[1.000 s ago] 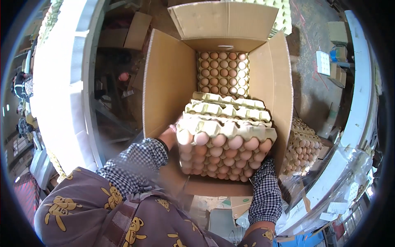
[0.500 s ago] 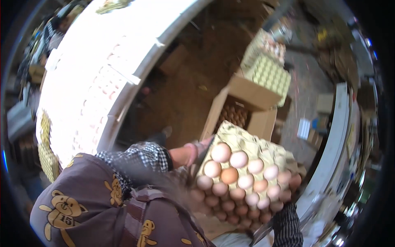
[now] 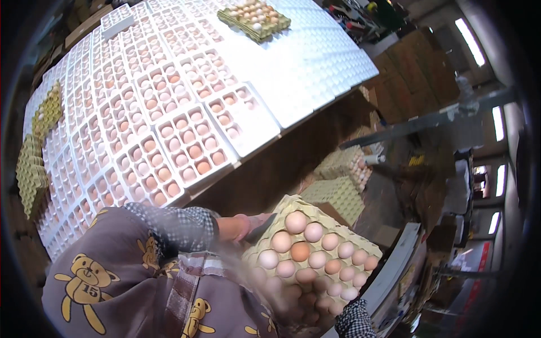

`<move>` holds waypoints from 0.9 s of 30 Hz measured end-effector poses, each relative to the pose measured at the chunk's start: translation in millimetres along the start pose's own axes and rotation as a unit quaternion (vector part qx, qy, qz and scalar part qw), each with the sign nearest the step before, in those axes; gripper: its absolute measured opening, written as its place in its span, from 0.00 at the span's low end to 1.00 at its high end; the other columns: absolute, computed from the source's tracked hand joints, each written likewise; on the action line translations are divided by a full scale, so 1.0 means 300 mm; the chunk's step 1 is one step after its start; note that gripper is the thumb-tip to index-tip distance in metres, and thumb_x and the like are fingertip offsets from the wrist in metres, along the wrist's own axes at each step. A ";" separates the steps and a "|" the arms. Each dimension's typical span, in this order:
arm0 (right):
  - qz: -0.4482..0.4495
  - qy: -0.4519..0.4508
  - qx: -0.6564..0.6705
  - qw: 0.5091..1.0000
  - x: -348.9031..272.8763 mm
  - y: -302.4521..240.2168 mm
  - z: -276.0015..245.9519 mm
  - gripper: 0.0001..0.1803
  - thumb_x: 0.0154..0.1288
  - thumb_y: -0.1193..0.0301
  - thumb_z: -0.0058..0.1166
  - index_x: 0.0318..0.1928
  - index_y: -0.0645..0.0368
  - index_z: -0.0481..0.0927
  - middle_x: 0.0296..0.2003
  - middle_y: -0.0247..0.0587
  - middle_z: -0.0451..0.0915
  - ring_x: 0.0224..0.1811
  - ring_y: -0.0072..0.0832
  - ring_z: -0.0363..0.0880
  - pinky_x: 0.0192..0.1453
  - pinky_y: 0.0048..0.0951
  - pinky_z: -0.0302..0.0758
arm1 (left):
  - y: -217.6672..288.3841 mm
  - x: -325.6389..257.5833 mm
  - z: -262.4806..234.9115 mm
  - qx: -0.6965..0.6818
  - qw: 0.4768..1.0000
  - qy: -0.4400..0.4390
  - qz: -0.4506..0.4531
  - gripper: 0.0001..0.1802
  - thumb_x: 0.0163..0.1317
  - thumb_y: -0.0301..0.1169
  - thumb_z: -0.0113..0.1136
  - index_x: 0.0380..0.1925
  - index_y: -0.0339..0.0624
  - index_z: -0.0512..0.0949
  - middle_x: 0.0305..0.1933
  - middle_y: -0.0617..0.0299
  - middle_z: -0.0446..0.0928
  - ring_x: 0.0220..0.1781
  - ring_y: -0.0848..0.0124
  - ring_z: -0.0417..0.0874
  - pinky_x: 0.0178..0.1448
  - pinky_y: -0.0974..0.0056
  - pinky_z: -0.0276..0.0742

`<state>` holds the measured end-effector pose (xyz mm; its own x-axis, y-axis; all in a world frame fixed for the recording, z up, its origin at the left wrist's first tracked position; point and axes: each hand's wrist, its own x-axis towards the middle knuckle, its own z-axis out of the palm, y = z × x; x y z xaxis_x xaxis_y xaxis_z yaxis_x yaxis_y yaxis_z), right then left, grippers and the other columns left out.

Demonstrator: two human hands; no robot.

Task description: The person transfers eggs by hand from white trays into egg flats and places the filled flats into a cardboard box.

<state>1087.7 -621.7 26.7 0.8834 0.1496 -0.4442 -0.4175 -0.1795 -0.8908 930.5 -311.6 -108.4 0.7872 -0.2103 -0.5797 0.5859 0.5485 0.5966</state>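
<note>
Close to my body is a pale pulp egg tray (image 3: 286,204) full of brown and pinkish eggs (image 3: 300,251), held in the air and tilted. My left hand (image 3: 256,226), in a pink and grey glove, is closed on its left side. On the right, a checked sleeve (image 3: 355,320) reaches the tray's lower right edge. My right hand is hidden there, under or behind the tray. The tray's near part is blurred, and I cannot tell how many trays are stacked beneath.
Ahead and left stands a wide table covered with white foam egg trays (image 3: 197,179), many filled. Pulp trays with eggs (image 3: 256,35) lie at its far side, more pulp trays (image 3: 31,169) at its left. Beyond the held tray are stacked greenish trays (image 3: 337,194) and a metal rail (image 3: 394,265).
My view has swung up and left, bringing the egg-covered table into sight. The open carton beyond the tray is now mostly hidden. The egg tray stays in my hands, slightly farther left.
</note>
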 end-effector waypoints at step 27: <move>0.001 -0.505 -0.150 0.850 1.423 -0.932 1.743 0.28 0.71 0.57 0.55 0.65 0.58 0.72 0.51 0.35 0.81 0.49 0.26 0.80 0.52 0.32 0.78 | 0.664 0.342 -0.546 -0.298 0.837 0.316 0.333 0.26 0.74 0.41 0.51 0.69 0.47 0.67 0.69 0.64 0.70 0.68 0.70 0.71 0.72 0.62 0.67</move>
<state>1470.3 0.8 36.0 0.1856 0.8803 -0.4366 -0.2115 -0.3981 -0.8926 1096.4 -91.3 -140.1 0.5320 0.6691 -0.5189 -0.2898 0.7197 0.6309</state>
